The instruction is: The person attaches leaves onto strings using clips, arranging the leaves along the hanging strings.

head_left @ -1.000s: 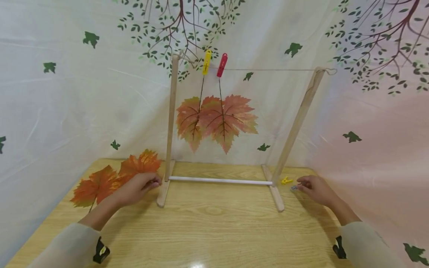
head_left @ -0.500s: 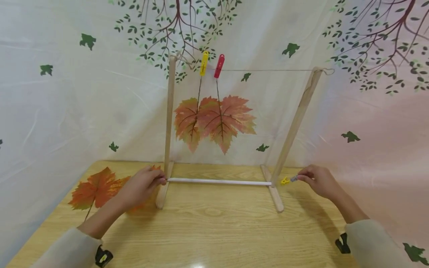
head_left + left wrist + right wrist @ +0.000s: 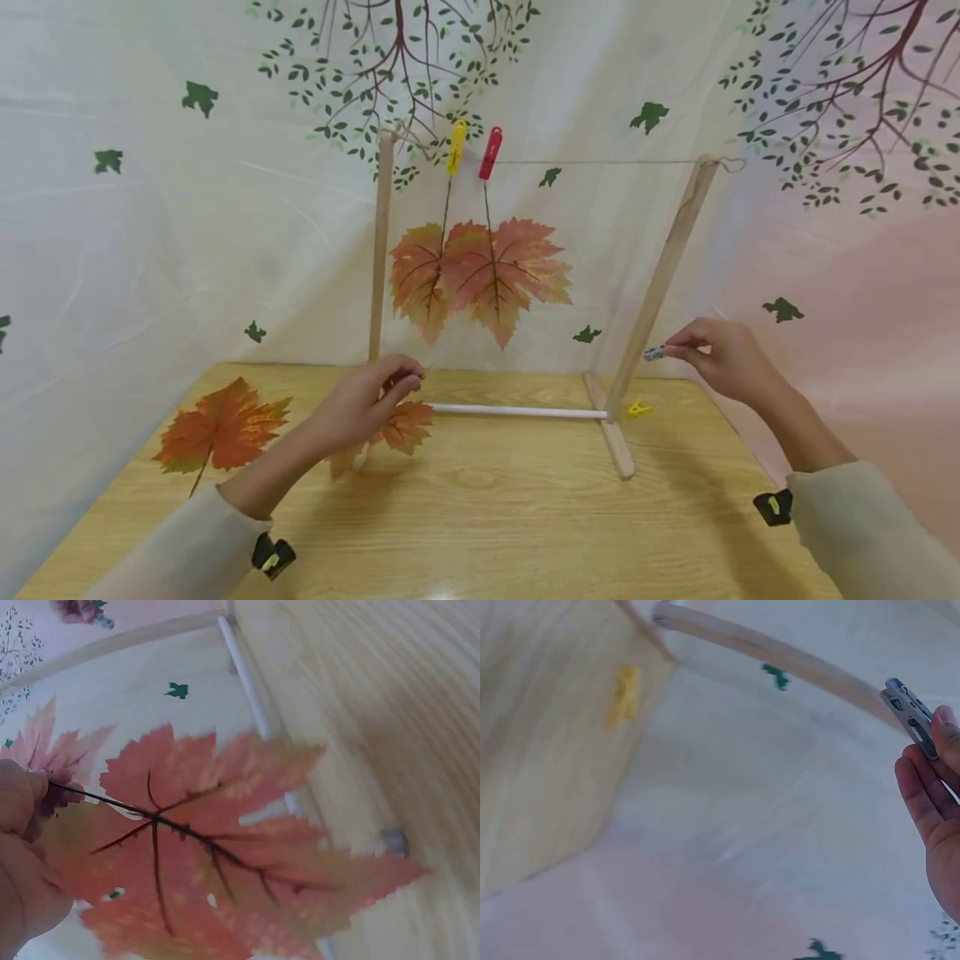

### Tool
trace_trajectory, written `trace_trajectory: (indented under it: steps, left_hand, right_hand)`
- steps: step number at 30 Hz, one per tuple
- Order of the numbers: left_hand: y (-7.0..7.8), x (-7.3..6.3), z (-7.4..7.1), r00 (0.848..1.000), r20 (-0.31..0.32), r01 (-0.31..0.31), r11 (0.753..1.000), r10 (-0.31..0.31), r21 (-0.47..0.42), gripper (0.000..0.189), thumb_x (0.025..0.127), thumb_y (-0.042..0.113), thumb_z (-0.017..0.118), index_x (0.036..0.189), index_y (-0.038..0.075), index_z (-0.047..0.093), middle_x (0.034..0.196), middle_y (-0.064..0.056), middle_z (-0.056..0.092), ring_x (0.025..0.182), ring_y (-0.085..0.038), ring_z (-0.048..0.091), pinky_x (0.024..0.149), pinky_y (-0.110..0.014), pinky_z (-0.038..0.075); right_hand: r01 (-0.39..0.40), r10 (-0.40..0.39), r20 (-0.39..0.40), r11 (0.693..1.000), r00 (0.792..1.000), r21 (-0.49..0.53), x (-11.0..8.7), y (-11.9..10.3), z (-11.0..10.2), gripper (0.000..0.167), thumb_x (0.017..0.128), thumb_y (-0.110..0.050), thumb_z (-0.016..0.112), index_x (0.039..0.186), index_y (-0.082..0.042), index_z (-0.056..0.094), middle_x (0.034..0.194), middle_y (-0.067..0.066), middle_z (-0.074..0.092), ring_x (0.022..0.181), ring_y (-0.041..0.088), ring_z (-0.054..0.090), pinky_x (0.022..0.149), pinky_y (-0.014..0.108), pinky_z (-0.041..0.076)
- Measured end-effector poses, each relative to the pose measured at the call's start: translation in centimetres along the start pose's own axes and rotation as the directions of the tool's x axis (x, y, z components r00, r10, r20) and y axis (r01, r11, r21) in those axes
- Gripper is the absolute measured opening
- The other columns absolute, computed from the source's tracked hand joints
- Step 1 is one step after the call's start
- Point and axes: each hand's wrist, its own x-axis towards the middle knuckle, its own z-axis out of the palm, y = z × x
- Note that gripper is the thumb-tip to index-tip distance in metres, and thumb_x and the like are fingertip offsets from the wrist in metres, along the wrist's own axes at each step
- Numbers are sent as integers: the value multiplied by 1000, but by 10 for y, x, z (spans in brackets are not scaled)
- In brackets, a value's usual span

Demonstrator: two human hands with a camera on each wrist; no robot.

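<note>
1. In front of the wooden frame's left foot, the left hand pinches the dark stem of an artificial maple leaf; a grip on the stem likely spares the blade, which spreads free of the fingers.
2. Just right of the frame's right post, the right hand pinches a grey clothespin between thumb and fingers, with 1 end projecting clear, presumably so that end stays usable.
3. The 2 hands are well apart, with most of the frame between them.
4. On the frame's string, near its left post, a yellow clothespin and a red clothespin grip 2 leaf stems, so the blades hang downward, overlapping because the pins sit close.
5. An orange maple leaf lies left of the frame and a yellow clip right of it, each apparently within easy reach of the nearer hand.
</note>
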Motion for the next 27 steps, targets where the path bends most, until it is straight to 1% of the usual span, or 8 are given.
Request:
trace_trajectory:
  steps: [2, 5, 11, 16, 20, 22, 25, 27]
  left_hand:
    - [6, 10, 2, 1000, -11, -15, 1000, 15, -25, 12, 106, 12, 57, 111, 11, 68, 86, 7, 61, 71, -5, 55, 63, -27, 50]
    - [15, 27, 4, 1000, -12, -12, 996, 11, -84, 13, 106, 13, 56, 110, 10, 69, 87, 7, 62, 71, -7, 56, 64, -28, 50]
    - [40, 62, 5, 998, -11, 56, 980, -59, -191, 17, 108, 20, 54, 113, 13, 69, 88, 4, 65, 71, -15, 58, 62, -31, 49]
    - [54, 91, 12, 994, 0, 108, 965, -111, -241, 20, 108, 26, 53, 115, 13, 67, 91, -1, 66, 74, -18, 56, 64, -32, 48]
    - [61, 111, 18, 990, -4, 130, 946, -138, -297, 26, 108, 25, 52, 119, 6, 67, 96, -12, 68, 74, -19, 55, 64, -32, 46]
    - [65, 122, 19, 989, -14, 137, 933, -150, -334, 28, 109, 24, 52, 120, 3, 66, 99, -16, 68, 76, -20, 56, 65, -32, 47]
    - [72, 140, 19, 985, -41, 143, 917, -170, -372, 28, 108, 24, 52, 120, 2, 66, 103, -17, 68, 82, -20, 60, 69, -32, 50]
    - [78, 153, 19, 982, -59, 145, 913, -180, -382, 26, 108, 23, 53, 118, 3, 66, 104, -16, 68, 86, -19, 61, 72, -31, 51]
  right_hand:
    - [25, -25, -19, 1000, 1000, -8, 11, -9, -10, 22, 75, 6, 86, 84, -11, 76, 80, -5, 72, 73, 18, 72, 62, 12, 46]
    - [62, -63, -48, 998, 997, -18, 29, -22, -25, 23, 73, 8, 87, 84, -10, 76, 79, -4, 73, 72, 18, 71, 64, 11, 46]
    - [153, -156, -98, 988, 983, -38, 75, -42, -50, 24, 70, 9, 88, 84, -7, 77, 78, 1, 74, 69, 16, 68, 70, 6, 44]
    - [188, -192, -69, 980, 979, -58, 109, -55, -64, 21, 73, 9, 87, 85, -6, 78, 80, 3, 76, 71, 20, 70, 72, 6, 43]
    - [207, -211, -41, 975, 977, -75, 133, -66, -76, 17, 76, 10, 84, 86, -3, 77, 82, 6, 76, 73, 22, 72, 73, 4, 43]
    - [193, -197, -39, 977, 980, -85, 144, -73, -83, 15, 79, 9, 83, 87, -2, 77, 84, 8, 76, 75, 22, 70, 73, 3, 40]
    - [170, -176, -53, 979, 983, -112, 159, -83, -96, 10, 83, 6, 81, 89, -1, 78, 87, 10, 76, 78, 23, 68, 73, 3, 38]
    - [154, -163, -63, 980, 985, -124, 168, -89, -103, 7, 86, 5, 79, 90, -1, 78, 88, 11, 76, 80, 23, 67, 74, 4, 37]
